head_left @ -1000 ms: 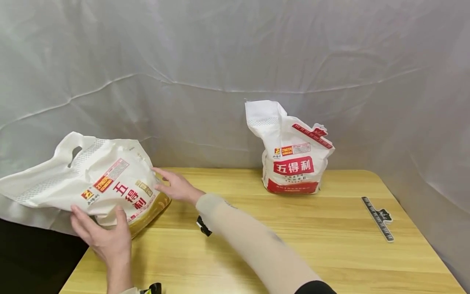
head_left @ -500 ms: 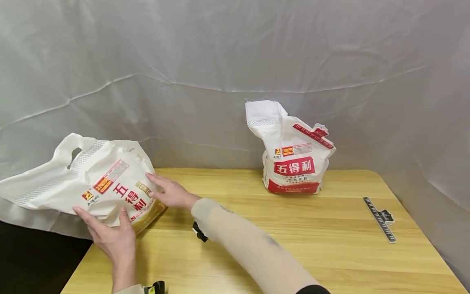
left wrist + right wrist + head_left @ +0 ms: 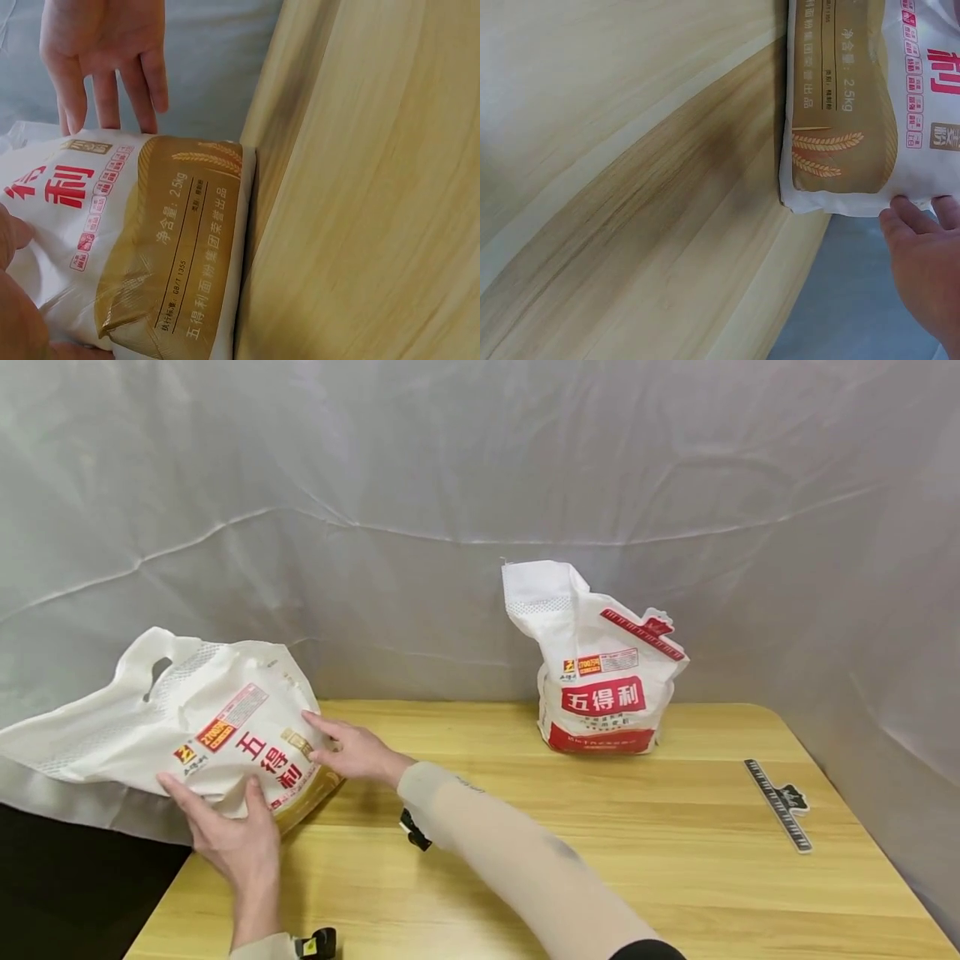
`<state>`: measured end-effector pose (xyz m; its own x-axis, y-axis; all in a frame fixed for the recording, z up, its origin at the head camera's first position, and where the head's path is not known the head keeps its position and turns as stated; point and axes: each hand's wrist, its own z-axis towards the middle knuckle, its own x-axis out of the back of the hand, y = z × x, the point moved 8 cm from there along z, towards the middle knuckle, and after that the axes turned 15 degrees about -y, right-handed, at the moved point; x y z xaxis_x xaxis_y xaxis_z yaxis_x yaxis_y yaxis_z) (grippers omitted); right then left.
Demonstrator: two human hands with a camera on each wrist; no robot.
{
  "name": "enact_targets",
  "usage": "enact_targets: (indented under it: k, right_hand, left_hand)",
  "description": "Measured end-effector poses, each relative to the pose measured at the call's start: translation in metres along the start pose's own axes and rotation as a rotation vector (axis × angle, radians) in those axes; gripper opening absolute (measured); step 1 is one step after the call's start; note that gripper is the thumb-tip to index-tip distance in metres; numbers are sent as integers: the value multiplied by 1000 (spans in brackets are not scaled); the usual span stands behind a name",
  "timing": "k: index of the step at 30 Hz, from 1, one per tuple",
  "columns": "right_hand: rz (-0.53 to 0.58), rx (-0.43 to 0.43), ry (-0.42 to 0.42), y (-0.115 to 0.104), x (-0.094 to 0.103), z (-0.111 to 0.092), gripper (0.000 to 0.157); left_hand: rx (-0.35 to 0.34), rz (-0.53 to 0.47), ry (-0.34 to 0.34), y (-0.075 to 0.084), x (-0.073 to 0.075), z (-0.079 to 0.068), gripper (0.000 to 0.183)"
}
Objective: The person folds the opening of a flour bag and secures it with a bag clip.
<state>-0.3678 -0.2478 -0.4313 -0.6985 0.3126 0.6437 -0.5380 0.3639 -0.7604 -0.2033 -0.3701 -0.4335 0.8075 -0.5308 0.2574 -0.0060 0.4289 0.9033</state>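
Note:
A white flour bag (image 3: 225, 718) with a gold lower band and red lettering sits at the table's left end. Its top with the handle hole leans left past the table edge. My left hand (image 3: 236, 843) rests spread against the near side, thumb on the printed front. On the bag's other side, my right hand (image 3: 360, 753) touches with nearly straight fingers, as the right wrist view also shows for the right hand (image 3: 930, 270). In the left wrist view, the gold base of the flour bag (image 3: 180, 247) meets the tabletop. The bag's back is hidden.
Another white flour bag (image 3: 600, 693), with a red clip (image 3: 642, 633) on its upper corner, stands upright at the back of the wooden table (image 3: 465, 877). A black clip (image 3: 778, 806) lies at the right. Grey cloth (image 3: 420, 460) hangs behind.
My left hand has shifted slightly right along the bag's near side. My right hand's fingers have slid a little onto the bag's front. The second bag and both clips stay put.

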Motion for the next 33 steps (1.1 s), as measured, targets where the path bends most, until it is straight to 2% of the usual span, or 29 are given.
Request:
enact_targets:
  k: [11,17,25,33]
  right_hand:
    - [-53,-29,78,11,15,-21,73]
    - [-65,-70,150,18,21,-37,74]
    - [-23,-108,215,29,28,-57,77]
    - [4,-131,272,40,36,-78,78]
  left_hand:
    - [19,-28,-98,1,-15,11,99]
    - [-9,-31,-162,3,-28,15,100]
    - [-50,-29,-250,6,-48,20,100]
    - [-107,-3,-285,11,-68,20,103]
